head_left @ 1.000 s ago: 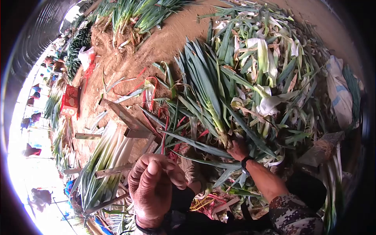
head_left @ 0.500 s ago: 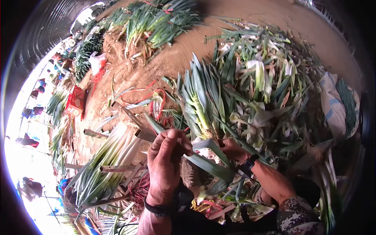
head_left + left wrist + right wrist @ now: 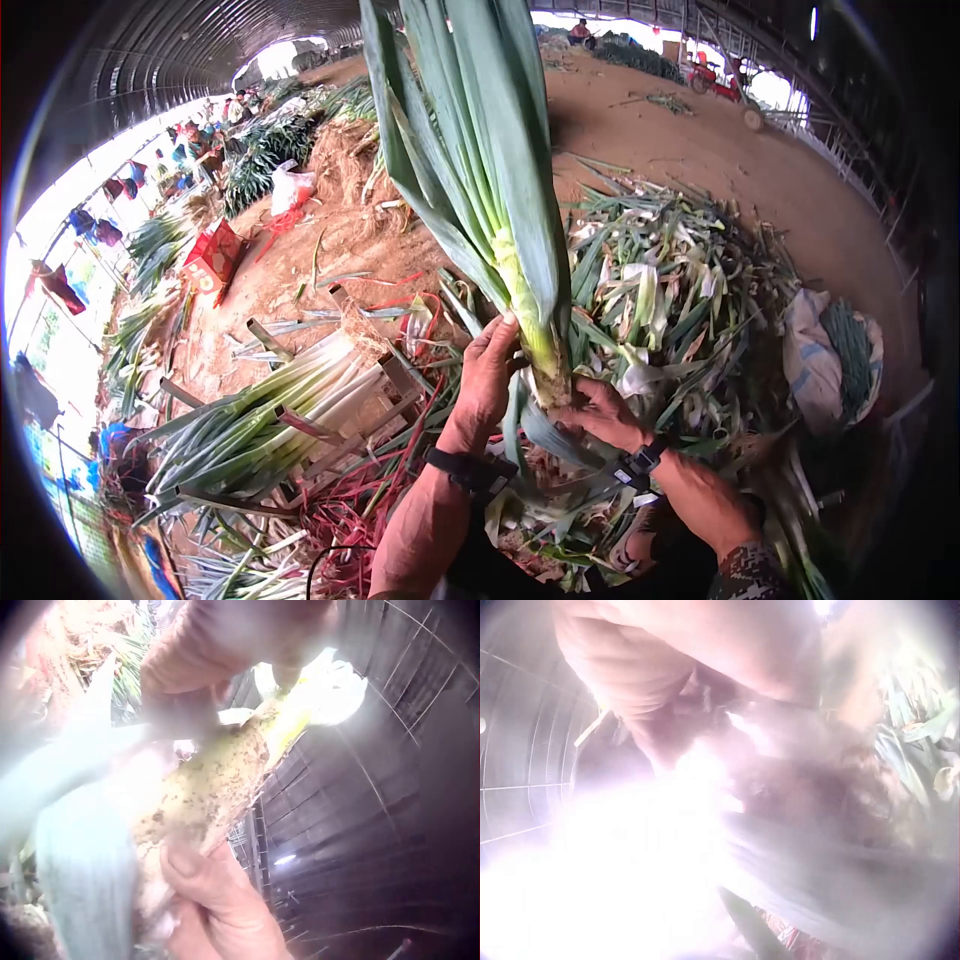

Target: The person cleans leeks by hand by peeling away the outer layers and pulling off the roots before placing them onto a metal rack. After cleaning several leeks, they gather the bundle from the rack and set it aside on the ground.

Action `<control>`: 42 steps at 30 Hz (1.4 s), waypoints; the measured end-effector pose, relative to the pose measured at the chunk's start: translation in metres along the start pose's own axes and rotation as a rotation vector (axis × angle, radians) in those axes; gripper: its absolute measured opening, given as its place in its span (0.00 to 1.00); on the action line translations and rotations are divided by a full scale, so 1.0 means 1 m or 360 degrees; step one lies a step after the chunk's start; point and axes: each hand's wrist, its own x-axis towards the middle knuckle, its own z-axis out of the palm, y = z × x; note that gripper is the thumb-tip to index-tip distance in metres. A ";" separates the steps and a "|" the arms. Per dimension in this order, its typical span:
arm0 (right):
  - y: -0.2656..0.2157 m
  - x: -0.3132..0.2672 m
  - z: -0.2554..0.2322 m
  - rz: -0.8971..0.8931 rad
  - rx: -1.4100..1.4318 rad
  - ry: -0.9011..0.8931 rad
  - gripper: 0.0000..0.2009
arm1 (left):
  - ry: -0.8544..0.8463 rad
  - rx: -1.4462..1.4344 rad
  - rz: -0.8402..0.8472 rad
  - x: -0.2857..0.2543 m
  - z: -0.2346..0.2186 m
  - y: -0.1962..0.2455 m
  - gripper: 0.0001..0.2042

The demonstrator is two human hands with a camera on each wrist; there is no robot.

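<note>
A leek (image 3: 520,275) with broad green leaves and a pale stalk is held up in front of me, leaves pointing away. My left hand (image 3: 487,375) grips its stalk, thumb along the near side. At the root end, my right hand (image 3: 605,418) pinches the base. Brown dirt speckles the stalk (image 3: 217,780) in the left wrist view, where the left hand (image 3: 232,645) is above it and the right hand (image 3: 217,900) below. A loose leaf (image 3: 560,440) hangs under the root end. Glare and blur wash out the right wrist view.
Trimmed leaves form a big pile (image 3: 660,300) on the right, near a white sack (image 3: 805,360). On the left, stripped leeks (image 3: 270,420) lie across a wooden rack (image 3: 385,410). Red twine (image 3: 370,510) lies below it. A red box (image 3: 213,258) stands farther back.
The leek has risen from the leaf pile to in front of me. My left hand has moved onto its stalk; my right hand stays at the base. The head view has tilted up.
</note>
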 end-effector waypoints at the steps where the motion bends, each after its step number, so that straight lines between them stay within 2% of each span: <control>1: -0.003 -0.005 0.001 -0.0010 0.0013 0.0119 0.20 | -0.0118 -0.0049 0.0025 0.002 0.002 -0.003 0.20; 2: -0.007 -0.006 0.002 -0.0116 -0.0049 0.0242 0.19 | -0.0237 -0.0096 0.0050 0.003 0.004 -0.006 0.20; 3: -0.012 -0.012 -0.001 -0.0030 -0.0093 0.0284 0.19 | -0.0243 -0.0135 0.0072 0.004 0.010 -0.014 0.19; 4: -0.017 -0.018 -0.006 0.0052 -0.0132 0.0330 0.20 | -0.0198 -0.0084 0.0088 0.002 0.016 -0.016 0.19; 7: -0.016 -0.036 -0.008 -0.0135 -0.0123 0.0514 0.19 | -0.0144 -0.0083 0.0155 0.001 0.036 -0.024 0.17; 9: -0.006 -0.043 -0.008 -0.0318 0.0001 0.0642 0.18 | -0.0063 0.0123 0.0063 0.012 0.030 -0.044 0.17; 11: -0.012 -0.055 -0.009 -0.0264 -0.0082 0.0692 0.18 | 0.0023 0.0266 0.0021 0.009 0.037 -0.059 0.18; 12: -0.017 -0.061 -0.009 -0.0238 -0.0116 0.0713 0.18 | -0.0040 0.0662 -0.0003 0.009 0.031 -0.074 0.16; 13: -0.026 -0.062 -0.006 -0.0212 -0.0118 0.0802 0.17 | -0.0417 0.1647 0.0381 0.016 0.013 -0.095 0.15; 14: -0.026 -0.063 -0.008 -0.0189 -0.0050 0.0799 0.18 | -0.0594 0.2081 0.0421 0.016 0.005 -0.102 0.16; 15: -0.024 -0.063 -0.015 -0.0242 -0.0335 0.0820 0.19 | -0.0783 0.2490 0.0514 0.015 -0.002 -0.108 0.16; 16: -0.022 -0.063 -0.022 -0.0296 -0.0627 0.0838 0.21 | -0.0727 0.2351 0.0259 0.009 0.003 -0.104 0.16; 17: -0.020 -0.064 -0.025 -0.0246 -0.0551 0.0801 0.21 | -0.0666 0.2203 0.0010 0.002 0.009 -0.099 0.17; 18: -0.018 -0.065 -0.026 -0.0196 -0.0472 0.0764 0.22 | -0.0590 0.2309 0.0012 -0.004 0.012 -0.092 0.20; 20: -0.010 -0.065 -0.028 -0.0110 -0.0438 0.0747 0.22 | -0.0442 0.2399 -0.0038 -0.004 0.014 -0.078 0.22; 22: 0.000 -0.062 -0.034 -0.0033 -0.0545 0.0770 0.21 | -0.0239 0.1992 -0.0112 -0.001 0.010 -0.058 0.25; 24: 0.000 -0.061 -0.034 -0.0117 -0.0373 0.0794 0.20 | 0.0004 0.1062 0.0089 -0.002 0.012 -0.050 0.18; 26: -0.003 -0.062 -0.035 -0.0110 -0.0286 0.0781 0.19 | 0.0187 0.0668 0.0362 -0.010 0.030 -0.029 0.12; 27: -0.006 -0.063 -0.037 -0.0061 -0.0290 0.0755 0.18 | 0.0188 0.0525 0.0481 -0.011 0.036 -0.024 0.10; 28: -0.007 -0.064 -0.038 -0.0010 -0.0298 0.0725 0.18 | 0.0203 0.0537 0.0497 -0.007 0.032 -0.025 0.14; 31: -0.009 -0.065 -0.038 -0.0074 -0.0286 0.0679 0.16 | 0.0416 0.0111 0.0023 0.004 0.033 -0.023 0.22; 32: -0.008 -0.064 -0.038 -0.0084 -0.0278 0.0680 0.16 | 0.0461 0.0007 0.0015 0.011 0.036 -0.024 0.19; 34: -0.007 -0.064 -0.036 -0.0100 -0.0259 0.0687 0.16 | 0.0629 0.0077 0.0175 0.025 0.031 -0.038 0.21; 35: -0.006 -0.065 -0.038 -0.0111 -0.0088 0.0655 0.16 | 0.0442 0.0219 0.0044 0.033 0.013 -0.052 0.21; 36: -0.001 -0.066 -0.040 -0.0090 -0.0076 0.0664 0.16 | 0.0258 0.0355 -0.0090 0.038 -0.013 -0.071 0.21; 37: 0.001 -0.065 -0.042 -0.0068 -0.0067 0.0668 0.16 | 0.0076 0.0484 -0.0222 0.036 -0.020 -0.076 0.20; 38: 0.000 -0.064 -0.044 -0.0053 -0.0059 0.0674 0.16 | -0.0169 0.1326 -0.0008 0.034 -0.022 -0.085 0.20; 39: -0.001 -0.065 -0.042 -0.0141 0.0012 0.0733 0.16 | -0.0754 0.2036 0.0102 0.034 -0.021 -0.095 0.21; 41: -0.011 -0.062 -0.043 -0.0155 -0.0212 0.0797 0.16 | -0.1255 0.2793 -0.0085 0.027 -0.007 -0.097 0.21; 42: -0.013 -0.062 -0.044 -0.0152 -0.0322 0.0824 0.16 | -0.1128 0.2850 -0.0388 0.016 0.019 -0.078 0.21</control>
